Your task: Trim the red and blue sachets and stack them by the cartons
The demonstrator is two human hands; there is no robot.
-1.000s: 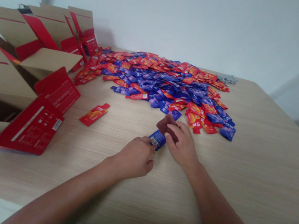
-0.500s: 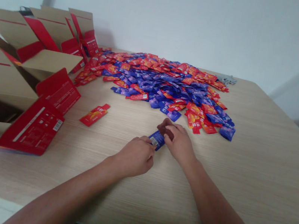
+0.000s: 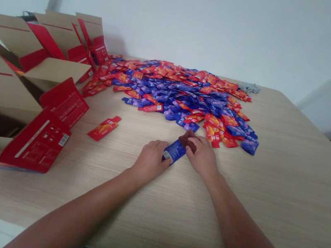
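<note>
A blue sachet with white print and a barcode lies slanted on the table in front of me. My left hand grips its lower left end between thumb and fingers. Over the upper right end, my right hand pinches a folded brown cloth, which covers that end of the sachet. A single red sachet with orange fruit on it rests apart, to the left of my hands.
Behind my hands spreads a wide heap of red and blue sachets. Several open cardboard boxes with red flaps stand along the left. Some grey cloth sits at the back right of the wooden table, near the wall.
My left hand has shifted its hold to the sachet's lower left edge, and more of the blue surface shows. The brown cloth in my right hand has slid slightly right along the sachet.
</note>
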